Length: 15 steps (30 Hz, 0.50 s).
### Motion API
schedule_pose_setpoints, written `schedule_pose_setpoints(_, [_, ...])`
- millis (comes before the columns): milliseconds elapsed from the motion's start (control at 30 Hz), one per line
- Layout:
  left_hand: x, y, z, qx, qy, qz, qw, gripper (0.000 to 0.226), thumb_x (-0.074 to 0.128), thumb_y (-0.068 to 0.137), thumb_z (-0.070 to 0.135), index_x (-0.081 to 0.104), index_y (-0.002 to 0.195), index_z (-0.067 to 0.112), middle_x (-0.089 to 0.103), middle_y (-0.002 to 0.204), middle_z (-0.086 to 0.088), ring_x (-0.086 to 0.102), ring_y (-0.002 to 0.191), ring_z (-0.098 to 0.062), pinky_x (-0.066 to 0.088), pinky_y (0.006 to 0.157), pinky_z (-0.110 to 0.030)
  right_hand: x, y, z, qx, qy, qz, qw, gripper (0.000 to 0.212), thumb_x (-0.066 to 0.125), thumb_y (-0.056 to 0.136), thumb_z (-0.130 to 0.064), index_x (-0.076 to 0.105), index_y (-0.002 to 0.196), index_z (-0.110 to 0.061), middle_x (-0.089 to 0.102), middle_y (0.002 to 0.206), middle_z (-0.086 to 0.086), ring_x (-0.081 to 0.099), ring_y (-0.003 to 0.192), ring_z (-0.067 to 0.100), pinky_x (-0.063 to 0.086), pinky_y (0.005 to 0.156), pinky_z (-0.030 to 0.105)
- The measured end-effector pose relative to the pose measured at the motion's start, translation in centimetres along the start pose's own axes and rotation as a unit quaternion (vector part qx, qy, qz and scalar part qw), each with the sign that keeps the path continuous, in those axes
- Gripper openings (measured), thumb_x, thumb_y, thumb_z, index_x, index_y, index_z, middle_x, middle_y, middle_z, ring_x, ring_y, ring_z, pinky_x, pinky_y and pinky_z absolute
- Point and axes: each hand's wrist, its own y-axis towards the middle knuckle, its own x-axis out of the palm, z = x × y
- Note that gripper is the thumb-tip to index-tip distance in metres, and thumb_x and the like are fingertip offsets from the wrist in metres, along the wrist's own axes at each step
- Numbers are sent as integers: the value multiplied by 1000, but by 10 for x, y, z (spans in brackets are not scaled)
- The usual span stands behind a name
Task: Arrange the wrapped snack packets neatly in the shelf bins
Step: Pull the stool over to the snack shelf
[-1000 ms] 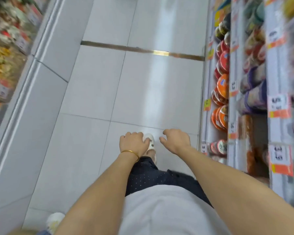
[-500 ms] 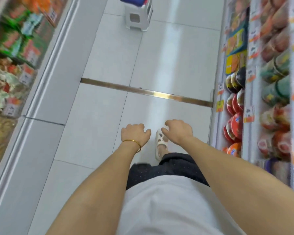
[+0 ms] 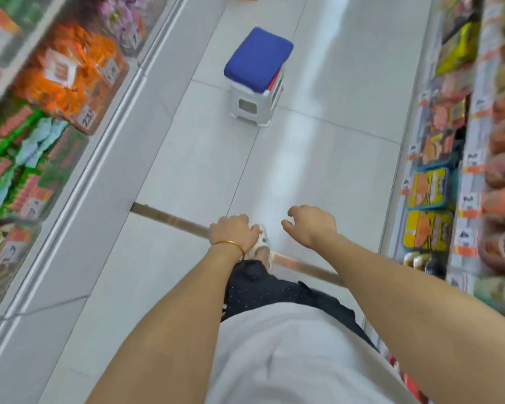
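I stand in a shop aisle with both arms stretched forward over the tiled floor. My left hand point(image 3: 232, 231), with a gold bangle at the wrist, has its fingers curled in and holds nothing. My right hand point(image 3: 311, 227) hangs beside it, fingers loosely bent and apart, also with nothing in it. Wrapped snack packets fill clear bins on the left shelves: orange packets point(image 3: 67, 71) higher up, green packets point(image 3: 15, 158) below them. Both hands are far from these bins.
A small white step stool with a blue cushion point(image 3: 258, 74) stands ahead in the middle of the aisle. Shelves on the right hold yellow and orange packaged goods point(image 3: 427, 205) with price tags. A metal strip point(image 3: 169, 215) crosses the floor under my hands.
The view has moved forward along the aisle: the stool has come fully into sight and the metal strip now lies under my hands. Both hands stay held out, holding nothing.
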Motion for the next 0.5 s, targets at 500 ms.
schedule_pose_setpoints(500, [-268,315,11,-79,-42,10,996,45,31,93,41,53,124,16,61,119,-10,53,107,-28,38,79,-35,-266,354,-25,-80,-29,-14,996,39,38,94,-40,55,120,-17,61,117,4,57,104,26,43,74,33])
